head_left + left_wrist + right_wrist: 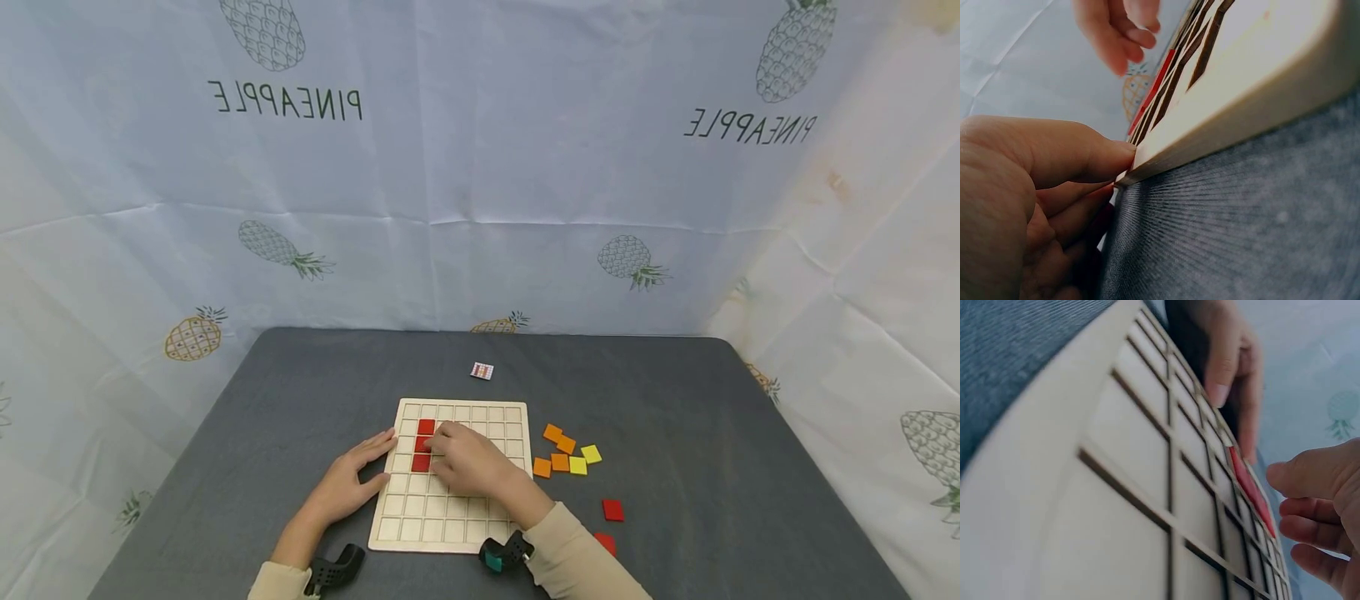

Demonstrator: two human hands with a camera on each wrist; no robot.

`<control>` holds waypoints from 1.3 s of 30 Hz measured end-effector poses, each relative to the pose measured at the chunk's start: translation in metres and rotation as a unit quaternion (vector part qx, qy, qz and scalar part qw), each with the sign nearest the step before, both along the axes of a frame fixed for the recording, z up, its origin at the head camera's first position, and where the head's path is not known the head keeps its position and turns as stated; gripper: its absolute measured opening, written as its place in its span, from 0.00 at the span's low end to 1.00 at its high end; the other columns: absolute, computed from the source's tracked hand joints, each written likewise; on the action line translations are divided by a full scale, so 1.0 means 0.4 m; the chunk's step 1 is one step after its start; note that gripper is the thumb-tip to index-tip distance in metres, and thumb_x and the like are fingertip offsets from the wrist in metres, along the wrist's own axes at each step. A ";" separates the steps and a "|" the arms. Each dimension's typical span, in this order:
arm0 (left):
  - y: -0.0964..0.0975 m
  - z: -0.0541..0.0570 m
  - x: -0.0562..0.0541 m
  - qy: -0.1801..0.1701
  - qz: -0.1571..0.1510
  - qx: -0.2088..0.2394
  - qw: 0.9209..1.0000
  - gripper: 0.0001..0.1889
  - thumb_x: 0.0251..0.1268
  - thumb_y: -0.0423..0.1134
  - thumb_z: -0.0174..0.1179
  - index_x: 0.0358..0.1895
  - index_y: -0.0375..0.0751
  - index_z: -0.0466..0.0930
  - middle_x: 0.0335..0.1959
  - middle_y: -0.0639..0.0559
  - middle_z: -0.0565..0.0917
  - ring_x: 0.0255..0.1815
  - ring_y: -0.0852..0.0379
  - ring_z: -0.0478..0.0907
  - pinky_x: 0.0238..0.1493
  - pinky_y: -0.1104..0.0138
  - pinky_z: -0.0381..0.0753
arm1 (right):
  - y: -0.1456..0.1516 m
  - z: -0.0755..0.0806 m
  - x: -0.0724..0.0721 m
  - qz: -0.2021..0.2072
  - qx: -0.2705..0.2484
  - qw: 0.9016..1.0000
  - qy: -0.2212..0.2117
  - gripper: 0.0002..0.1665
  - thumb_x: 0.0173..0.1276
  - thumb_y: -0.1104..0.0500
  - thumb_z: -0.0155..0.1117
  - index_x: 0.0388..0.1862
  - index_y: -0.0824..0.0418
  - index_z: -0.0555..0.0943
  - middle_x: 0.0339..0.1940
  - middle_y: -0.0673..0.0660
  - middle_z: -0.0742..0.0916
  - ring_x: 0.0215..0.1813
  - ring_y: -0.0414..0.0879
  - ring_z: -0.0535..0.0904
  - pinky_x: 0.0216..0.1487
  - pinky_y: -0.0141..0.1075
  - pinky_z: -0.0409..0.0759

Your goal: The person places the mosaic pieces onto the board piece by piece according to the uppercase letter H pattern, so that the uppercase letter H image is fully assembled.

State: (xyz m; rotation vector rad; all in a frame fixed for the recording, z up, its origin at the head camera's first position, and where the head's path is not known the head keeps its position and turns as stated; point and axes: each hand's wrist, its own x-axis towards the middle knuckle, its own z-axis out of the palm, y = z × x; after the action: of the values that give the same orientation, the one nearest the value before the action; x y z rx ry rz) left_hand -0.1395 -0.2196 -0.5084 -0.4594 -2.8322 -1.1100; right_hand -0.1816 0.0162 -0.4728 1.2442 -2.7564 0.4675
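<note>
A pale wooden grid board (412, 529) lies on the dark table, with three red square tiles (421, 463) in a column near its left side. My left hand (345, 483) rests at the board's left edge, thumb and fingers fairly straight. In the left wrist view its thumb (1094, 153) touches the board's side. Over the board, just right of the red tiles, is my right hand (472, 458). The right wrist view shows its thumb (1304, 475) and bent fingers apart, nothing between them, close by the red tiles (1250, 490).
Right of the board lie several orange tiles (560, 462) and two yellow tiles (591, 454). Nearer, there are two loose red tiles (612, 510), one partly behind the right sleeve. A small patterned card (482, 371) lies beyond the board. Pineapple-print cloth (465, 167) hangs behind the table.
</note>
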 end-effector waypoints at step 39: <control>0.000 -0.010 0.000 -0.010 0.002 0.002 1.000 0.27 0.62 0.43 0.62 0.65 0.42 0.72 0.69 0.49 0.69 0.70 0.43 0.64 0.64 0.44 0.66 | 0.588 -0.077 0.189 -0.181 -0.210 0.950 -0.144 0.23 0.62 0.51 0.67 0.56 0.52 0.79 0.50 0.49 0.85 0.48 0.37 0.81 0.45 0.31 0.81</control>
State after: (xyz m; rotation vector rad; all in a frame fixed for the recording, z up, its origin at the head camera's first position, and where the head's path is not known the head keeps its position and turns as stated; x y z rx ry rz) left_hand -0.1397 -0.2197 -0.5123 -0.4456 -2.8459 -1.1273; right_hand -0.1062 0.2514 -0.5036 0.5967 -2.7968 1.1927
